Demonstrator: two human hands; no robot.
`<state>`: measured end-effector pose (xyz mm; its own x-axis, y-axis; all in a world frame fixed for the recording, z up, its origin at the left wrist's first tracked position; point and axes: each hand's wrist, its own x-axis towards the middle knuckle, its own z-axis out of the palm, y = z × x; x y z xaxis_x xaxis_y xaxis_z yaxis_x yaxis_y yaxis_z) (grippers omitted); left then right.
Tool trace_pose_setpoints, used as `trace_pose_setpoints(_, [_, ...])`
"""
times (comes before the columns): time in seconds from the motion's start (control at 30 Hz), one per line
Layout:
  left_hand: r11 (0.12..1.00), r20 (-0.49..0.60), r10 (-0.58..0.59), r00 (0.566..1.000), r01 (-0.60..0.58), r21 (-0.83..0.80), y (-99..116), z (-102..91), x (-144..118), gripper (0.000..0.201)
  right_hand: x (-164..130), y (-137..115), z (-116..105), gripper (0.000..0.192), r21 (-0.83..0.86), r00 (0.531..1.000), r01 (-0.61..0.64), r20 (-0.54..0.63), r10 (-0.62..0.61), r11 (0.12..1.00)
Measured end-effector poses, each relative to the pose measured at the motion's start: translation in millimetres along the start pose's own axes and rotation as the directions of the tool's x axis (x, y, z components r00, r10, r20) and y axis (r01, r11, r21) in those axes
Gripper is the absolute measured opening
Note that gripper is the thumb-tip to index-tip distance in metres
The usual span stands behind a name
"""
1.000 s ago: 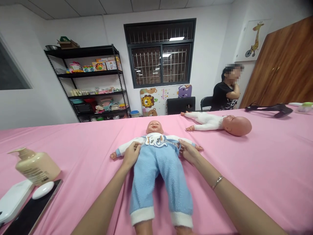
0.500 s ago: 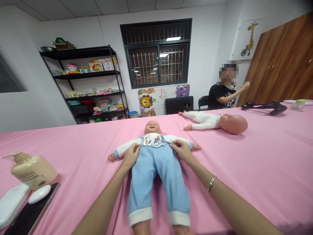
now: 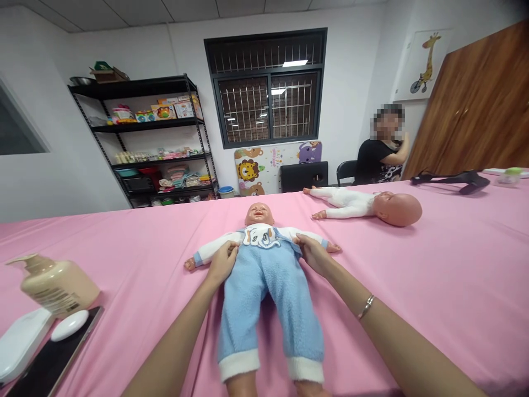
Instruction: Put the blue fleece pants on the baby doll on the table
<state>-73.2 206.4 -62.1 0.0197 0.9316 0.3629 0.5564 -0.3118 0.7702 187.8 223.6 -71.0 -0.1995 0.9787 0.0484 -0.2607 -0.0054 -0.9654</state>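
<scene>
A baby doll (image 3: 259,214) lies on its back in front of me, head away from me, arms spread. It wears a white top and fuzzy blue bib overalls (image 3: 270,281) with white cuffs and an elephant face on the bib. My left hand (image 3: 225,259) is closed at the doll's side, its fingers pinching the edge of the overalls near the waist. On the other side my right hand (image 3: 312,253) pinches the overalls' blue side edge below the doll's arm. The fingertips of both hands are partly hidden by the cloth and the hands.
A pink cloth (image 3: 136,275) covers the table. At left lie a pump bottle (image 3: 61,286), a phone (image 3: 45,361), a white oval case (image 3: 70,325) and a white box (image 3: 25,342). A second doll (image 3: 359,204) and a black strap (image 3: 452,181) lie farther back; a person (image 3: 378,157) sits beyond.
My right hand has shifted slightly outward, pulling the overalls' side edge with it. My left hand stays nearly where it was. The seated person's hand has come in toward the head.
</scene>
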Motion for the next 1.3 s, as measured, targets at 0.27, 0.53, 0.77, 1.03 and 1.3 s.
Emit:
trace_pose_setpoints(0.27, [1.0,0.004,0.008,1.0,-0.008,0.008,0.4,-0.3,0.0,0.022,-2.5,0.6,-5.5,0.038,-0.086,0.997,0.077,-0.006,-0.078,0.993])
trace_pose_setpoints(0.53, [1.0,0.007,0.009,1.0,-0.009,0.016,-1.3,0.1,0.7,0.023,-7.1,2.6,-2.9,0.037,-0.229,0.974,0.116,0.215,-0.066,0.967])
trace_pose_setpoints(0.77, [1.0,0.002,0.005,1.0,-0.005,0.014,-1.7,0.1,1.0,0.022,1.3,8.5,-0.6,0.024,-0.364,0.959,0.264,0.003,-0.282,0.893])
trace_pose_setpoints(1.03, [1.0,0.011,0.014,1.0,-0.014,0.013,-2.7,-0.4,0.5,0.024,3.6,11.8,0.2,0.025,-0.422,0.909,0.322,-0.114,-0.402,0.848])
trace_pose_setpoints(1.3, [1.0,0.021,0.004,1.0,-0.004,0.02,-1.4,0.1,0.7,0.025,-5.5,-6.0,4.2,0.029,-0.209,0.974,0.174,-0.109,-0.199,0.962])
